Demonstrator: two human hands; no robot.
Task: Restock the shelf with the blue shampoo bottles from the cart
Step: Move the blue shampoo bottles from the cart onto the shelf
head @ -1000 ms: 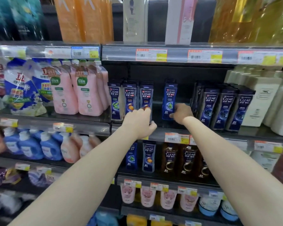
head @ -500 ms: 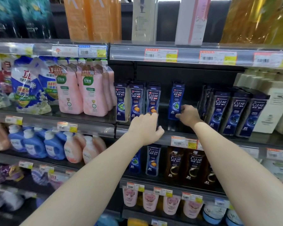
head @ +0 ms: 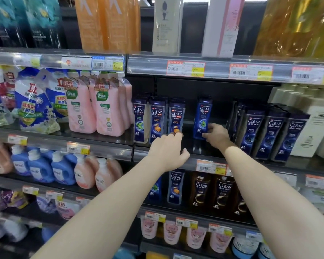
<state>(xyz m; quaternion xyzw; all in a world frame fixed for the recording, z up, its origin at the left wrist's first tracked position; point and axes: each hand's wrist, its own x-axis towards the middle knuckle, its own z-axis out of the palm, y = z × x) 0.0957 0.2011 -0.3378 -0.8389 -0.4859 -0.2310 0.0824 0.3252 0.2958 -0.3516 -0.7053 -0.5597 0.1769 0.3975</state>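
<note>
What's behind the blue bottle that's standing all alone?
Behind the blue bottle, gripped by the right hand, only the shelf's dark back wall shows. The bottle itself covers anything straight behind it.

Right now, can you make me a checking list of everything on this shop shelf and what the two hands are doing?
Surface: grey metal shop shelf, with orange-and-yellow price tags on its front edge.
Job's things: three dark blue plastic CLEAR shampoo bottles stand upright in a row. A fourth blue shampoo bottle stands apart to their right. Cart not in view.
Clutter: pink refill pouches on the left; navy CLEAR bottles and white bottles on the right.
Hands: left hand has straight fingers touching the base of the row's rightmost bottle. Right hand grips the fourth bottle low down.
Cables: nothing seen.
Surroundings: orange bottles above, brown bottles below.
</note>
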